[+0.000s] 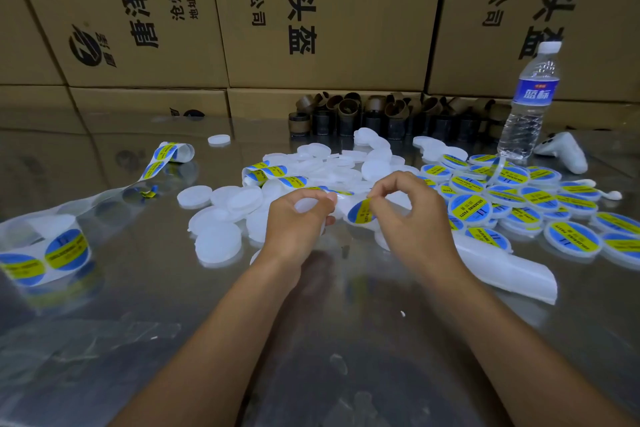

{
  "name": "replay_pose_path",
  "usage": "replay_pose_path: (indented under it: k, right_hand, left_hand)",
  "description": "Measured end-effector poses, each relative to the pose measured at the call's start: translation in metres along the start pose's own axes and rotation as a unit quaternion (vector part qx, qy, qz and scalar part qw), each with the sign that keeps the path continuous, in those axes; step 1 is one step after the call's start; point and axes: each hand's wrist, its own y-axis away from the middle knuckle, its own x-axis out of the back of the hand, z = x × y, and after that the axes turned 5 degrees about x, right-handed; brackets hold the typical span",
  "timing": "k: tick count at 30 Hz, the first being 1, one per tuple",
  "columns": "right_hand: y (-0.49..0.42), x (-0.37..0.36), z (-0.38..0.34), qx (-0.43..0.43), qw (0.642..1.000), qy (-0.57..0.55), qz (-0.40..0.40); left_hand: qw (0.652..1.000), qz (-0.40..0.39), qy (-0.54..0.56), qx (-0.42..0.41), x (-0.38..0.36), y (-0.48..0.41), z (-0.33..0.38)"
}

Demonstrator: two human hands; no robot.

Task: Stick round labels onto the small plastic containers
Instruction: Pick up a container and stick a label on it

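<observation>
Label transfer: the right hand [412,215] pinches a round blue-and-yellow label [360,211] by its edge, just beside the blank white container [306,205] cupped in the left hand [294,222] — next, probably, centring it over the lid and pressing flat.

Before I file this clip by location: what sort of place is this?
Probably a warehouse or small packing workshop. Stacked cardboard cartons wall off the metal table, which is heaped with blank plastic containers, labelled containers and a label roll.
</observation>
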Motion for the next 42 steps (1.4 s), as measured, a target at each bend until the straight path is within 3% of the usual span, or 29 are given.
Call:
replay_pose_path:
  k: [4,10,18,22,31,38,42]
  right_hand:
    - [-0.004,0.003,-0.002,-0.053,0.991,-0.121,0.025]
    - [-0.013,0.008,-0.003,-0.121,0.943,-0.299,0.075]
    - [-0.007,-0.001,-0.008,-0.223,0.844,-0.486,-0.036]
    - [-0.003,-0.003,-0.003,-0.265,0.817,-0.504,-0.088]
    - [-0.003,-0.002,0.004,-0.282,0.826,-0.476,-0.107]
    - [-0.005,0.0,0.006,-0.318,0.812,-0.487,-0.061]
    - [-0.006,0.004,0.007,-0.34,0.793,-0.504,-0.022]
  left_hand:
    - [1.0,-0.001,0.002,0.006,0.0,-0.001,-0.001]
    - [1.0,-0.007,0.003,0.006,-0.001,-0.001,-0.002]
    - [1.0,0.007,-0.014,-0.015,-0.001,-0.002,-0.004]
    - [0.999,0.019,-0.018,-0.035,-0.001,-0.002,-0.004]
    - [0.982,0.129,-0.06,-0.128,0.006,0.001,0.005]
    - [0.959,0.21,-0.102,-0.159,0.016,-0.002,0.009]
    - [0.969,0.208,-0.032,-0.13,0.016,0.0,0.014]
